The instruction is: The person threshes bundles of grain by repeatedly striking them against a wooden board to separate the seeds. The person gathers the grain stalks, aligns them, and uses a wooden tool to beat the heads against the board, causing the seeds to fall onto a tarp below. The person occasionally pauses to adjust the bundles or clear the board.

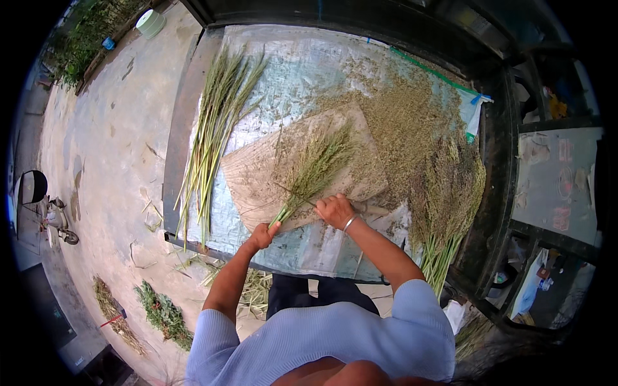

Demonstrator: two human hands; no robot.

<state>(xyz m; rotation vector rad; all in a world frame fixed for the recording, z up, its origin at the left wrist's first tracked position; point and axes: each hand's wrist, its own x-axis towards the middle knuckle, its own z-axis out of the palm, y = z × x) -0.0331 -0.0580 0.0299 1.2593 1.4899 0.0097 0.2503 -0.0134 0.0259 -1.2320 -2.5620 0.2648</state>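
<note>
My left hand (262,236) is closed around the lower stalks of a bunch of green seed heads (318,164). The heads fan out away from me over a pale, ribbed board (254,170) strewn with seed. My right hand (335,210), with a silvery bangle at its wrist, is curled beside the bunch on its right. A thin dark stick (293,193) crosses the stalks toward those fingers. What they grip is hidden. Just right of this hand lies a pale handle-like piece (372,209); I cannot tell whether it joins the stick.
Long-stalked green bundles (215,122) lie left on the whitish sheet (283,51). Loose seed (405,116) covers its right part, beside browner stalks (447,193). A dark metal frame (499,161) edges the right side. Plant heaps (161,312) lie on the floor at lower left.
</note>
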